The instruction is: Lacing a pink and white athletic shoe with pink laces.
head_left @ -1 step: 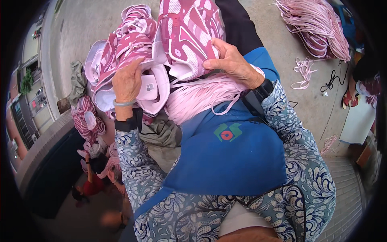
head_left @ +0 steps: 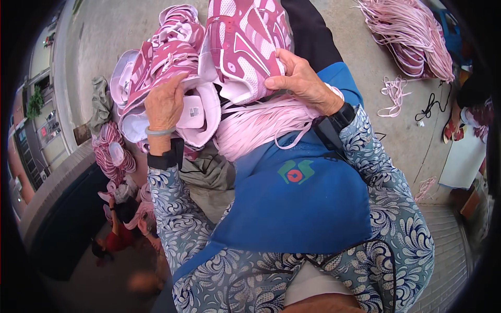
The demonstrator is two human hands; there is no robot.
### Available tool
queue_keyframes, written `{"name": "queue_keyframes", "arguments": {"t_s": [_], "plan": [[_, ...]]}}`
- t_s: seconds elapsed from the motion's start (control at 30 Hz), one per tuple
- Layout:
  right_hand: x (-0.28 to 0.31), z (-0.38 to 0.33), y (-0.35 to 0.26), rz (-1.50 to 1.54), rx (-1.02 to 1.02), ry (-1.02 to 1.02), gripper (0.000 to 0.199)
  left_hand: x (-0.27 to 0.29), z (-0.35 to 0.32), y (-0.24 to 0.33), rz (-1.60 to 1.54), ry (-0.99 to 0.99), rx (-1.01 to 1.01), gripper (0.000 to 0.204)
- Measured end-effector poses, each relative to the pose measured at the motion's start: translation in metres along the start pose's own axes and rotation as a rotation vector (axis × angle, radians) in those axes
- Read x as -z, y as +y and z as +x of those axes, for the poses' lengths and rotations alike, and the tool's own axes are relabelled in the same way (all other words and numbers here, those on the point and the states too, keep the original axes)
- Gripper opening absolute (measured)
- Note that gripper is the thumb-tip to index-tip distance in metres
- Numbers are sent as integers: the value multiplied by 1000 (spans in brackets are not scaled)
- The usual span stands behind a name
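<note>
Pink and white shoe uppers without soles lie across my lap. My right hand (head_left: 308, 86) pinches the edge of one shoe upper (head_left: 245, 57), with its thumb on the near side and its fingers over the far side. My left hand (head_left: 164, 107) is closed on a second shoe upper (head_left: 203, 112) at the front of a stacked row; its fingertips are partly hidden. A pale label shows inside that upper. Below my right hand, a bundle of light pink shoelaces (head_left: 266, 125) rests over my blue apron (head_left: 302, 214).
A large bundle of pink laces (head_left: 412, 36) lies on the floor at far right, with a few loose laces (head_left: 392, 96) and a black cord (head_left: 433, 104) nearby. More uppers (head_left: 112, 151) are piled at left. Another person in red (head_left: 120, 237) sits at lower left.
</note>
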State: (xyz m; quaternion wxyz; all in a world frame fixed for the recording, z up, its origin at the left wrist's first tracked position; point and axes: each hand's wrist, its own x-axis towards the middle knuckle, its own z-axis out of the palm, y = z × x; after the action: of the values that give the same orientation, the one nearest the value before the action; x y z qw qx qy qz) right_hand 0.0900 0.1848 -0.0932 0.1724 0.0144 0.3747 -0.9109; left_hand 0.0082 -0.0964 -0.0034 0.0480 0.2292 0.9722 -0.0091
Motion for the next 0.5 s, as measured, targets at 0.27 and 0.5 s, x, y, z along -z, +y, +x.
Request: {"name": "queue_keyframes", "arguments": {"t_s": [0.27,0.5], "plan": [[-13,5,-13,-733,254,25,52,7,26,32,-91,-90,-177,41],[-26,-14,-3,-894,390,-56,43,2,44,61,-110,-377,-194,49]]}}
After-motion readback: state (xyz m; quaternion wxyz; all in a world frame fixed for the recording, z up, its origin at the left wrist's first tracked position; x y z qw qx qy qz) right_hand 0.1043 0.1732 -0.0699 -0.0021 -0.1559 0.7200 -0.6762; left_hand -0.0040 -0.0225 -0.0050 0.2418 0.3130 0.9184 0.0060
